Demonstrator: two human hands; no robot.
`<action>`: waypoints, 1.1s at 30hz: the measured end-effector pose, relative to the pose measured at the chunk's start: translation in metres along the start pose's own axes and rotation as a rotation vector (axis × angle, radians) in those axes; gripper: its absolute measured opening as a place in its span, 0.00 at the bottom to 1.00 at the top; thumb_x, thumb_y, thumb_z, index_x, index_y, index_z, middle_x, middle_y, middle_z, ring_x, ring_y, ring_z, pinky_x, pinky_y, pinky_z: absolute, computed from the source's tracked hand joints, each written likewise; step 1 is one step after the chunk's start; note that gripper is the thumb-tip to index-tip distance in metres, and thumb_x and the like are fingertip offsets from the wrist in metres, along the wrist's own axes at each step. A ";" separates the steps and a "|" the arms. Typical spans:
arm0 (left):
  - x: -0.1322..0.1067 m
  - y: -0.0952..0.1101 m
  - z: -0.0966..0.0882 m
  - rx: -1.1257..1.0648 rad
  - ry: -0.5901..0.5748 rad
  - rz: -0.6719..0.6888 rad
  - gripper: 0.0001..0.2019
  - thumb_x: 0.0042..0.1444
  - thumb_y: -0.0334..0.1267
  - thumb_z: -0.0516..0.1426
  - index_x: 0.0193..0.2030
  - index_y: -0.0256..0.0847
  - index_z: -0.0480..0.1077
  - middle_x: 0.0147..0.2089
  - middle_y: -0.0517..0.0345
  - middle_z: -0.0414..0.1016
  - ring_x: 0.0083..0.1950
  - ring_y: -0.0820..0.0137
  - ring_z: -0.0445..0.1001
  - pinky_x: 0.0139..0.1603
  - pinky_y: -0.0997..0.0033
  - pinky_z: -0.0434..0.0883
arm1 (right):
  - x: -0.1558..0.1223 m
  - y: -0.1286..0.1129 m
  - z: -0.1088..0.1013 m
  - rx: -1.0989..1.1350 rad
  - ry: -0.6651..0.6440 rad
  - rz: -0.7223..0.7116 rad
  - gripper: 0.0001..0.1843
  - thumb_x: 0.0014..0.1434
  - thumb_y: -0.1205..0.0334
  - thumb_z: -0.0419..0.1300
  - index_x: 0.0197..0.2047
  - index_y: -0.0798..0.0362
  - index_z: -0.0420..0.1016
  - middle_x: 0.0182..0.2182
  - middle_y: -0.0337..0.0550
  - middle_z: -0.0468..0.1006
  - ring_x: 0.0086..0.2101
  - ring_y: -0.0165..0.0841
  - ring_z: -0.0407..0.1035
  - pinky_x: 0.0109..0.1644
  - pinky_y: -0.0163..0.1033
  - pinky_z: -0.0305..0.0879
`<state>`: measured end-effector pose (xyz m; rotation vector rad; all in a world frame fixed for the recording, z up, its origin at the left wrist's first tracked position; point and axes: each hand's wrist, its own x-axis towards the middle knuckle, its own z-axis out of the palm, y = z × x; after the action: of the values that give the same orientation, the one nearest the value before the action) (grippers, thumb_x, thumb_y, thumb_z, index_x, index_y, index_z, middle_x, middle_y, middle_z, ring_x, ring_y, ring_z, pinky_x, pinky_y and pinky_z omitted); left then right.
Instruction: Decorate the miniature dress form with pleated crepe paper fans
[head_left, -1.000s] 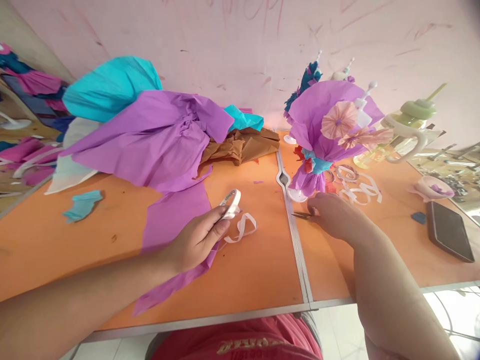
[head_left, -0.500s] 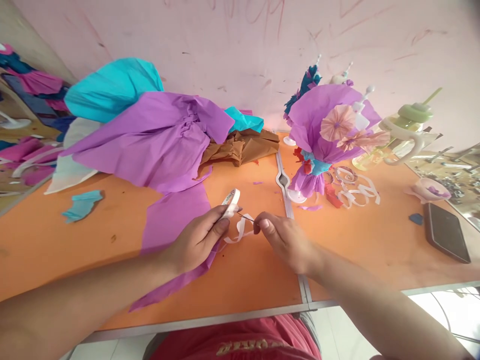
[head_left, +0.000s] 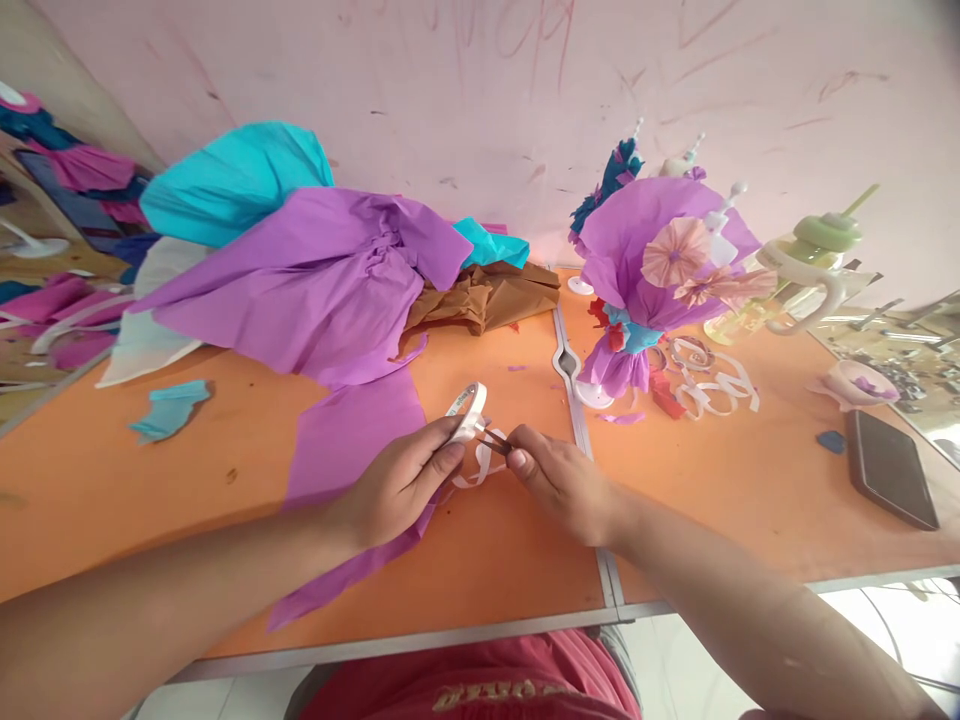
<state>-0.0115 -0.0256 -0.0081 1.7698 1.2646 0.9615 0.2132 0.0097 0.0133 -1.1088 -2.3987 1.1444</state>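
Near the middle of the orange table, my left hand (head_left: pixel 409 480) is closed on a narrow roll of white tape (head_left: pixel 475 400), pinched between thumb and fingers with the ring tilted upright. My right hand (head_left: pixel 566 485) is closed on a small dark two-pronged tool (head_left: pixel 495 443), whose thin points reach the tape roll's near side. Whether the tool is tweezers or snips I cannot make out, as the fist hides its handle. Below the hands lie curled white strips (head_left: pixel 476 478). Purple crepe paper (head_left: pixel 352 440) lies flat, partly under my left forearm.
Gathered purple paper (head_left: pixel 300 290), a turquoise piece (head_left: pixel 240 185) and brown paper (head_left: pixel 502 300) lie toward the wall. A paper flower bouquet (head_left: pixel 622 250) stands right of the metal table seam (head_left: pixel 568 370). Further right are a lidded jug (head_left: pixel 814 270), a pink bowl (head_left: pixel 855 383) and a phone (head_left: pixel 891 470).
The tool's two prongs now show apart, where they were thin and close together. The tape roll is turned slightly more upright, and my right hand has come a little closer to it.
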 end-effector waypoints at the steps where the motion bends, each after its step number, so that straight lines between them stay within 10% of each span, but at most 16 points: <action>1: 0.000 0.000 0.000 -0.005 -0.019 -0.008 0.21 0.70 0.50 0.47 0.55 0.40 0.72 0.44 0.53 0.80 0.48 0.64 0.78 0.50 0.69 0.74 | 0.000 0.000 0.000 -0.005 -0.007 -0.003 0.21 0.73 0.43 0.37 0.41 0.49 0.59 0.32 0.37 0.68 0.30 0.29 0.61 0.36 0.38 0.57; 11: 0.001 0.003 0.001 -0.045 -0.141 0.028 0.18 0.70 0.47 0.47 0.55 0.39 0.70 0.33 0.59 0.73 0.31 0.72 0.71 0.36 0.74 0.72 | 0.000 -0.002 0.002 0.011 -0.048 -0.020 0.21 0.72 0.42 0.40 0.44 0.50 0.62 0.27 0.35 0.66 0.26 0.29 0.59 0.32 0.37 0.54; 27: 0.000 -0.001 0.001 -0.114 -0.227 0.035 0.18 0.70 0.49 0.46 0.44 0.38 0.70 0.33 0.58 0.69 0.31 0.72 0.66 0.33 0.74 0.68 | -0.002 -0.007 -0.004 0.096 -0.090 -0.057 0.21 0.72 0.43 0.39 0.44 0.49 0.61 0.27 0.33 0.61 0.26 0.28 0.55 0.35 0.36 0.54; 33: 0.000 -0.001 0.000 -0.067 -0.215 0.021 0.19 0.70 0.48 0.46 0.56 0.39 0.68 0.33 0.59 0.70 0.33 0.71 0.69 0.36 0.72 0.70 | -0.002 -0.009 -0.010 0.114 -0.140 -0.049 0.23 0.72 0.41 0.40 0.45 0.50 0.65 0.27 0.34 0.62 0.27 0.28 0.57 0.36 0.36 0.56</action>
<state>-0.0118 -0.0251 -0.0086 1.7846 1.0689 0.7915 0.2154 0.0101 0.0266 -0.9589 -2.4132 1.3648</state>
